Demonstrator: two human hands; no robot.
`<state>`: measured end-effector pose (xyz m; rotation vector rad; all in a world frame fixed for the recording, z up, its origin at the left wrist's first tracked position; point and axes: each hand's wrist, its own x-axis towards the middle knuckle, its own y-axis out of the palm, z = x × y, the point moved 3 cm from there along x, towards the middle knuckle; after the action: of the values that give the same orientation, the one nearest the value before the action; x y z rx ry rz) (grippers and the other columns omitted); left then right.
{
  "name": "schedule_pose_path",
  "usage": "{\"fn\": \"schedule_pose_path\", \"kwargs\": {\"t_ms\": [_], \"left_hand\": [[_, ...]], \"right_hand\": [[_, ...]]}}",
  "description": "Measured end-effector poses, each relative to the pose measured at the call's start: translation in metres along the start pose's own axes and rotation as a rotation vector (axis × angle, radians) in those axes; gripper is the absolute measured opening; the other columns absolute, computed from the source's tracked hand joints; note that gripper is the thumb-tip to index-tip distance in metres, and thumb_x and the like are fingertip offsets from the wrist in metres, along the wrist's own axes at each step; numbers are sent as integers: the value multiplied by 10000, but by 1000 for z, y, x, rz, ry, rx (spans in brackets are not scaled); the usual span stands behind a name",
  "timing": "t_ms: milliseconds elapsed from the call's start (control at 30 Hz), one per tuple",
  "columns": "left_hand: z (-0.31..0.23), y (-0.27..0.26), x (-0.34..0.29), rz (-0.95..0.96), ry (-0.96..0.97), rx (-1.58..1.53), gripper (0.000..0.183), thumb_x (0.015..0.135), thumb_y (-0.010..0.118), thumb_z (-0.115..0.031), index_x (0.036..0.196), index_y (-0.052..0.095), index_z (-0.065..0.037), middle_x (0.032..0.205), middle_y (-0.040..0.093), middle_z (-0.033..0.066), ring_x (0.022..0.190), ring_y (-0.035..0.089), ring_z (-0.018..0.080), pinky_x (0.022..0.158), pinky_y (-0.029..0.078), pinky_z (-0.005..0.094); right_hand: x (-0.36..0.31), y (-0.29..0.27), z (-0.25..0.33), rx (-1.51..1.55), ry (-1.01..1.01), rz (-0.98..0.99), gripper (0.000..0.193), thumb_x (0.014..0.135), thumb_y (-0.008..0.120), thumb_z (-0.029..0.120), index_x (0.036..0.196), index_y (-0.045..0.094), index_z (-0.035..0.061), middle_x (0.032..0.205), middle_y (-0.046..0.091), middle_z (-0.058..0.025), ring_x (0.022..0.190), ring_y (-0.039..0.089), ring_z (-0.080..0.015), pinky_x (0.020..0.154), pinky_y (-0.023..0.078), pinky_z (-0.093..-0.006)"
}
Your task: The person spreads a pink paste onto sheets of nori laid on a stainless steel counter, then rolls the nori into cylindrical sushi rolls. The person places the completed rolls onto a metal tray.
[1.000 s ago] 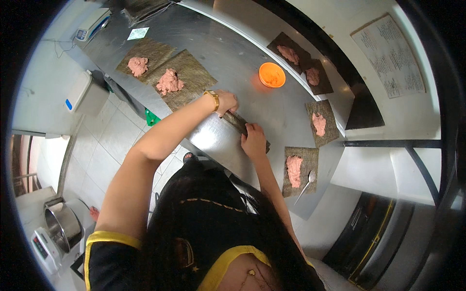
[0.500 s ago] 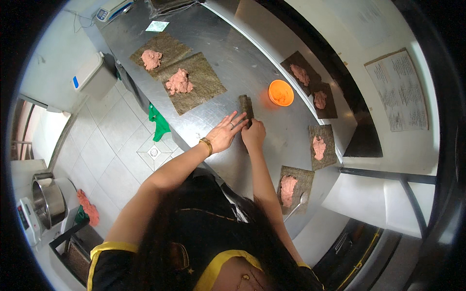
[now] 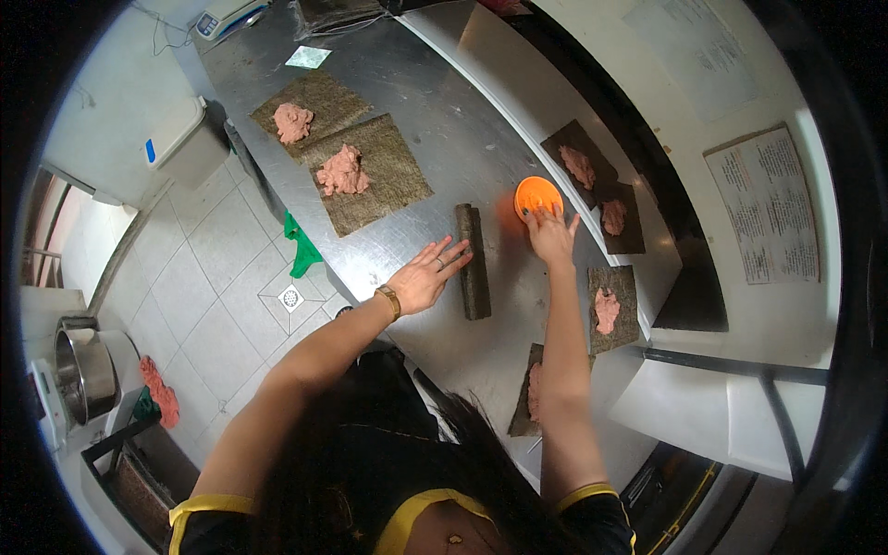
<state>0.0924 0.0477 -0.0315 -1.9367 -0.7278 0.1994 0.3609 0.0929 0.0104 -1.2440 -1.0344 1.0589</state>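
Note:
A dark, rolled seaweed sheet [image 3: 473,264] lies lengthwise on the steel table. My left hand [image 3: 421,277] rests at its left side, fingers stretched out and their tips touching the roll. Beyond the roll to the right, my right hand [image 3: 553,239] reaches into an orange bowl [image 3: 538,192]; its fingertips are dipped inside, partly hidden. Two flat seaweed sheets [image 3: 384,199] lie farther left, each bearing a mound of pink paste [image 3: 343,170]. To the right is another seaweed sheet [image 3: 624,279] with pink paste, and one more [image 3: 524,416] is partly covered by my right forearm.
A shiny panel [image 3: 647,139] rises along the table's right edge, with paste-topped sheets showing in it, seemingly as reflections. At the far end stand a scale [image 3: 222,20] and a small pale green square [image 3: 308,57]. A lidded white bin [image 3: 180,148] and a green cloth [image 3: 301,245] are left of the table.
My right hand has left the roll and moved right into the orange bowl. The roll now shows along its whole length. My left hand stays beside it.

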Motion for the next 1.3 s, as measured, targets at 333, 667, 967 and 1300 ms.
{"fn": "schedule_pose_path", "kwargs": {"t_ms": [333,667,967,1300], "left_hand": [[-1,-2,1,-21,11,-11,616,840,480,-68,1432,316,-116,1521,226,99,1395,231,318,1135,237,445],[1,3,-1,-21,5,-3,658,815,504,-67,1438,299,-121,1522,223,104,1388,240,337,1120,262,461],[1,-2,0,-34,13,-14,635,831,487,-56,1435,299,-109,1511,245,115,1381,250,346,1117,261,464],[0,1,0,-39,10,-23,597,859,473,-72,1432,306,-108,1512,242,119,1379,256,350,1119,254,468]], "right_hand": [[-35,24,74,179,-488,-95,419,852,502,185,1249,569,69,1419,439,-16,1381,284,-256,1127,62,-579],[-52,-4,20,203,-324,-262,385,903,502,246,1245,583,89,1350,520,-23,1375,304,-255,1129,45,-561],[-11,-11,3,161,-276,-153,343,915,507,241,1181,613,53,1324,532,-69,1358,325,-286,1113,64,-599],[-108,35,51,307,-460,52,399,889,481,197,1271,555,107,1433,414,-24,1382,277,-272,1097,23,-643]]}}
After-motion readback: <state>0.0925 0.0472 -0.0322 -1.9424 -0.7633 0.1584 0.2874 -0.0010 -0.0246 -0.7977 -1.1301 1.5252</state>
